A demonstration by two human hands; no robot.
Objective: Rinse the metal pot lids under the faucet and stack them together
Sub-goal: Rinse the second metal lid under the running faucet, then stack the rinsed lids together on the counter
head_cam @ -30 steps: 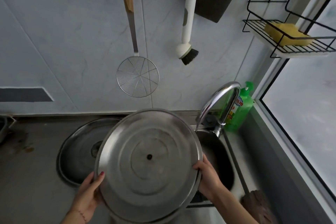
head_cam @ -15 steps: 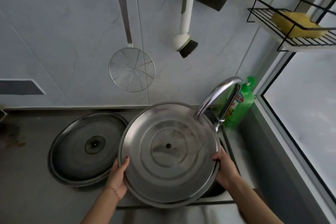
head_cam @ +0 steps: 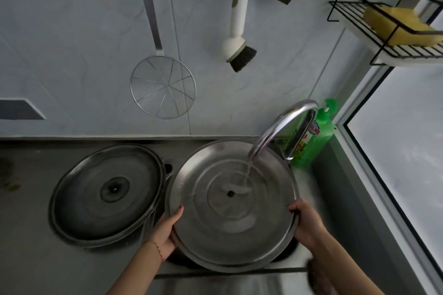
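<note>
Large round stainless-steel pot lid [head_cam: 215,218], concave side up w/ concentric rings & small centre hole, held over sink at counter's right end. Water from curved chrome faucet [head_cam: 282,124] hitting it just right of centre. Left hand [head_cam: 165,230] gripping left rim, thumb on top; right hand [head_cam: 305,221] gripping right rim. Second round steel lid [head_cam: 107,194] lying flat on steel counter [head_cam: 26,234], just left.

A pale marbled wall [head_cam: 72,43] stands at the far side. A window [head_cam: 402,151] on the right gives dim light. The grey tabletop [head_cam: 26,234] looks dark.
</note>
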